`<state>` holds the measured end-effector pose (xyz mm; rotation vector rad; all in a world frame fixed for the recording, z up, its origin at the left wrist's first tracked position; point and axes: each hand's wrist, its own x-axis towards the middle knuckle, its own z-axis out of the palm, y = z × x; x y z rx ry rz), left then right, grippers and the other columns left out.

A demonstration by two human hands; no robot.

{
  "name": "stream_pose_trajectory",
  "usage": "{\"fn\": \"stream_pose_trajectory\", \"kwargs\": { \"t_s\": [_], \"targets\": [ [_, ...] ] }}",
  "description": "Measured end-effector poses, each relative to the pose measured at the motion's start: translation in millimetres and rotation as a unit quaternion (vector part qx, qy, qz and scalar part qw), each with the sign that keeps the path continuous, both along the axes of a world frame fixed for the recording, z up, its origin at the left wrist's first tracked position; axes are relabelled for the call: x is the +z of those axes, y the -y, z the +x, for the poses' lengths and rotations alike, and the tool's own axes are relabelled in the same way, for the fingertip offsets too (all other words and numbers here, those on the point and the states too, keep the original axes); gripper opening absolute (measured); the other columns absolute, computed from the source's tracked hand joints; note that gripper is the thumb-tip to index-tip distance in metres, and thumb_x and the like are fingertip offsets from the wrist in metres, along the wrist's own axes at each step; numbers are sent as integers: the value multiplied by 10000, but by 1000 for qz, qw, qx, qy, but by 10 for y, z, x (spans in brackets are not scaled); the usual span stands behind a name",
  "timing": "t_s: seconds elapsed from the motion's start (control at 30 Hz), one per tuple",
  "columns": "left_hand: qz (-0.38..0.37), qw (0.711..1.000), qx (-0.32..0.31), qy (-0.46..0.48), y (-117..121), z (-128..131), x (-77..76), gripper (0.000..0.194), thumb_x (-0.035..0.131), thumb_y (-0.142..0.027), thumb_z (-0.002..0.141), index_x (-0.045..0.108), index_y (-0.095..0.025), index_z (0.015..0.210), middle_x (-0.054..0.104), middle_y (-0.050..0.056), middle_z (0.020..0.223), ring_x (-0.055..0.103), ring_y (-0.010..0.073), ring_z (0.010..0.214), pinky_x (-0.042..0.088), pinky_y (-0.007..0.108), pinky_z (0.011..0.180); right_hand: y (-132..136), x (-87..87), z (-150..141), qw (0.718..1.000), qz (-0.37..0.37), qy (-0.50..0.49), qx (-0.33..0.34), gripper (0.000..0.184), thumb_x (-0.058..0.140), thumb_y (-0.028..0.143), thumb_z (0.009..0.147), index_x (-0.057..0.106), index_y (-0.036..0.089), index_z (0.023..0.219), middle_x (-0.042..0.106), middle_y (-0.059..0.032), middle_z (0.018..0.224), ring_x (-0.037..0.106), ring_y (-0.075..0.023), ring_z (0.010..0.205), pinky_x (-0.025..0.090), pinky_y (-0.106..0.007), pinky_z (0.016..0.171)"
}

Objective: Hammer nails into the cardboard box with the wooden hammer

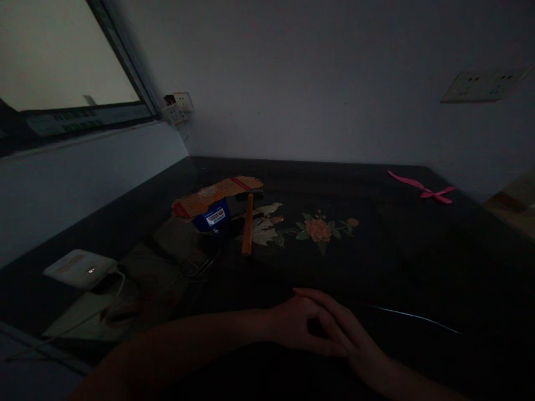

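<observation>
In the head view, the dim light swallows much of the dark table (388,256). The left hand (288,323) and right hand (357,340) meet at the near edge, fingers overlapping, with a small dark gap between them. No object shows in either; whether the fingers grip each other or just lie together, I cannot tell. Both forearms are cut off by the bottom of the view.

The thin pale strip (418,316) lies near the right hand, to its right, its ends fading into shadow. Farther off, left of centre, the hammer (247,225) lies with its wooden handle towards the near side; its dark head is hard to make out beside the torn cardboard (217,195). That cardboard partly hides the blue box (212,217), whose label is too small to read. Nearer and left, thin metal pieces (196,268) blur together. The white device (80,268) with a cord sits at left, the pink ribbon (426,192) at far right.
</observation>
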<state>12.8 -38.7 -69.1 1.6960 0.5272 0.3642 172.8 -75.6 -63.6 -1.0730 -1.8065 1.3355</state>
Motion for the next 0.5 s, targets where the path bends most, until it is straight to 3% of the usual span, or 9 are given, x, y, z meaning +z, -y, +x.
{"fn": "stream_pose_trajectory", "kwargs": {
  "t_s": [0.3,0.5],
  "targets": [
    [9,1000,11,-7,-1,-10,-62,284,699,-399,743,709,-159,894,711,30,911,641,164,880,480,241,806,2,13,-9,1000,1,5,2,368,381,417,949,528,282,1258,589,-69,1284,528,-224,1186,400,-411,1011],
    [12,1000,5,-6,-1,-12,-45,278,688,-399,755,703,-180,926,709,16,933,634,152,883,479,233,797,-12,-15,-9,1000,0,3,8,368,372,406,954,510,285,1274,574,-67,1304,512,-220,1205,394,-416,1017]
  ]
}}
